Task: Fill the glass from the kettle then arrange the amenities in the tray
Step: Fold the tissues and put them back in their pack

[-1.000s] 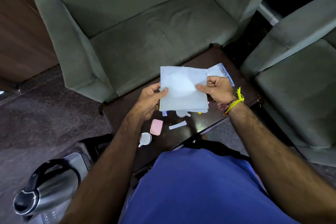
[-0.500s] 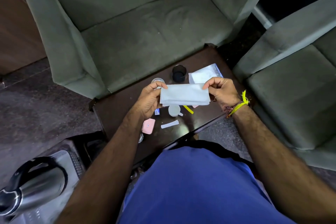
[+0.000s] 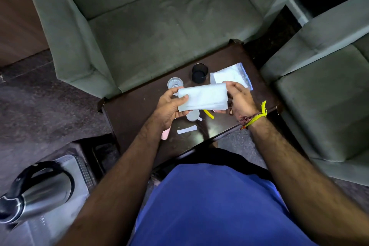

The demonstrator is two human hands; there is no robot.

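Observation:
I hold a folded white napkin (image 3: 202, 97) flat above the dark wooden table (image 3: 137, 110). My left hand (image 3: 169, 109) grips its left end and my right hand (image 3: 238, 100) grips its right end. Behind it stand a clear glass (image 3: 175, 82) and a black cup (image 3: 199, 73). A plastic packet (image 3: 229, 76) lies to the right. Under the napkin sit a small white cup (image 3: 193, 115), a yellow sachet (image 3: 208, 114), a white sachet (image 3: 186, 129) and a pink item (image 3: 165, 135). The steel kettle (image 3: 34, 191) rests on a grey stand at lower left.
A grey-green armchair (image 3: 159, 22) stands behind the table and a second one (image 3: 323, 86) to the right. A wooden panel (image 3: 18, 12) is at far left. The grey stand (image 3: 65, 168) under the kettle sits on the dark floor.
The napkin has gone from an open square to a narrow folded strip and come lower over the table. The glass and black cup have come into sight behind it.

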